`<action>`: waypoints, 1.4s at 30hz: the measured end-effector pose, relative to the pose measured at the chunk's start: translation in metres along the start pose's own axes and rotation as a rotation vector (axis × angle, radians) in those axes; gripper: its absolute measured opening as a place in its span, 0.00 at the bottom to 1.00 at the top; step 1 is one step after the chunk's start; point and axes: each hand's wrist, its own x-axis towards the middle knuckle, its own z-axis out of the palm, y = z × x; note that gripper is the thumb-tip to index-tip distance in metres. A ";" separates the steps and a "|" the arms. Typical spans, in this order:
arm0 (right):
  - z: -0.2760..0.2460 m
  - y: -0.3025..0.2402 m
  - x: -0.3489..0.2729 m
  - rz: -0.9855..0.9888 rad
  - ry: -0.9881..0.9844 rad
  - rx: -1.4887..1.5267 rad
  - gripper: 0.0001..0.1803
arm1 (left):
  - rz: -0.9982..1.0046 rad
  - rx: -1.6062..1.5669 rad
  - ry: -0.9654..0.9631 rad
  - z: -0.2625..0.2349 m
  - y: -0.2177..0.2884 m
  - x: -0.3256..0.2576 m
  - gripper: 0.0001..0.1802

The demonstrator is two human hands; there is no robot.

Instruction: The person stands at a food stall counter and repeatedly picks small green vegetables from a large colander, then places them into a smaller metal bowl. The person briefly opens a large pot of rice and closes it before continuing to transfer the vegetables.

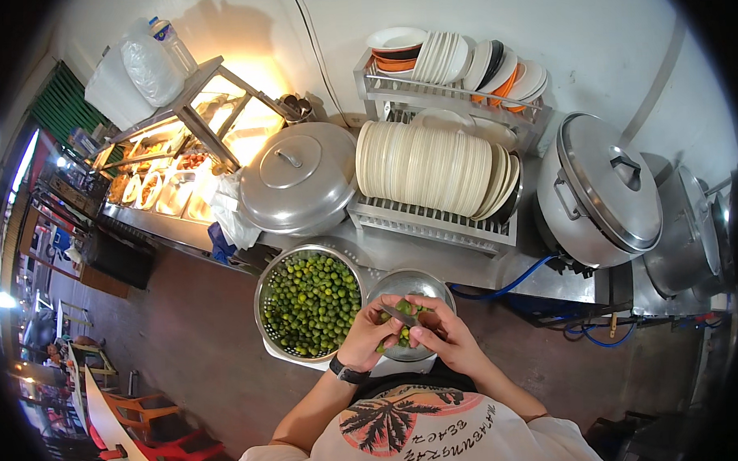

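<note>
My left hand (364, 335), with a black watch on its wrist, is closed at the near rim of a metal bowl (441, 291), its fingers around a small green citrus fruit. Facing it, my right hand (449, 339) is closed on a small knife (399, 315), whose short blade lies across between the two hands. The fingers partly hide the handle and the fruit. Green pieces show in and below the hands, over the bowl. Just left stands a perforated metal colander (260, 303) heaped with small green citrus fruits (310, 302), a few of them yellowish.
Behind the bowl runs a steel counter (394, 246) with a large lidded pot (290, 184), a rack of cream plates (432, 167) and another big lidded pot (599, 194). A lit food display (172, 168) stands far left. A blue hose (501, 293) hangs at right; red chair (178, 457) lower left.
</note>
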 end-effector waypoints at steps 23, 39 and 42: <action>0.000 -0.004 -0.020 0.030 -0.048 -0.076 0.22 | 0.118 0.259 0.172 0.008 -0.020 -0.023 0.13; -0.007 0.058 -0.016 0.328 0.105 0.167 0.21 | 0.381 0.808 0.254 -0.027 -0.060 -0.027 0.08; -0.019 0.088 -0.002 0.528 0.137 0.262 0.25 | -0.014 0.160 0.340 -0.066 -0.087 -0.020 0.17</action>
